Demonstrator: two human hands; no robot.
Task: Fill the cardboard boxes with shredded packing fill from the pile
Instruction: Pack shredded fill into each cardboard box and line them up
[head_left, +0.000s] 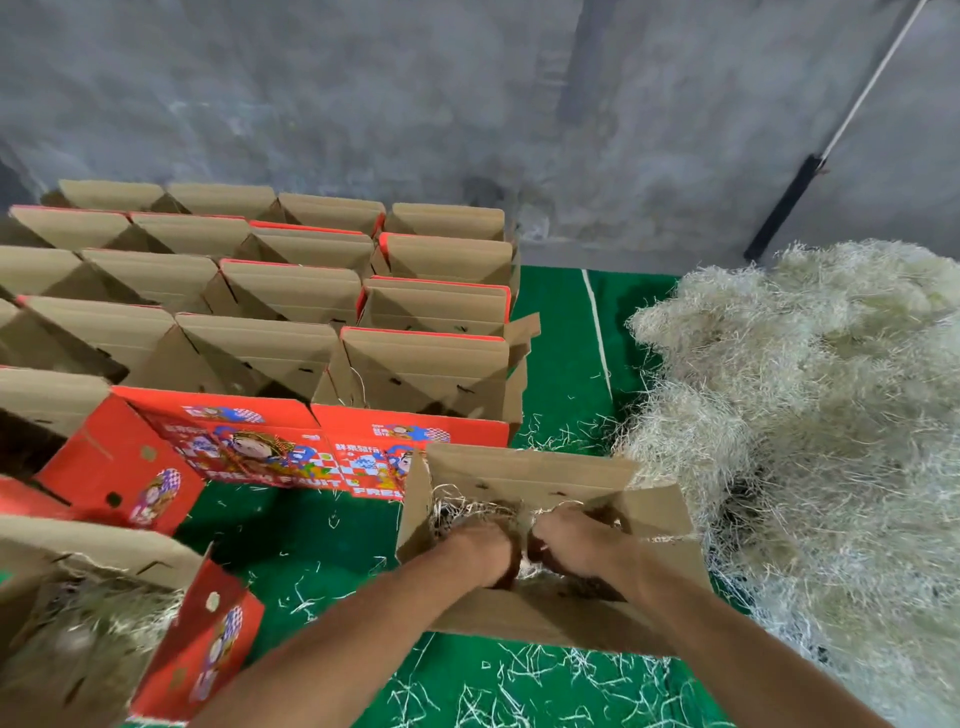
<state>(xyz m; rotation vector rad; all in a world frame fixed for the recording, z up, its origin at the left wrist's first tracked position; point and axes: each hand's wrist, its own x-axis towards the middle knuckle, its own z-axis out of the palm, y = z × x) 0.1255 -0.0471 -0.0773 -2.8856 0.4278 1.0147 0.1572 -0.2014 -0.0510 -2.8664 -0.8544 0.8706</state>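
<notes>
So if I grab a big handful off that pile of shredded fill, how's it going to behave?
The pile of shredded fill looks loose and springy, so it probably compresses easily and feels light. Its thin strands seem tangled, so a handful may drag extra along. Stray strands on the green floor suggest it sheds when carried.

I see both hands down inside the open cardboard box (545, 525) on the green floor (311, 545): the left hand (483, 545) and right hand (566, 545) are curled side by side around a clump of shredded fill (524, 519). The pile (810, 415) lies just right of the box. Rows of open boxes (270, 291) stand toward the far-left wall.
</notes>
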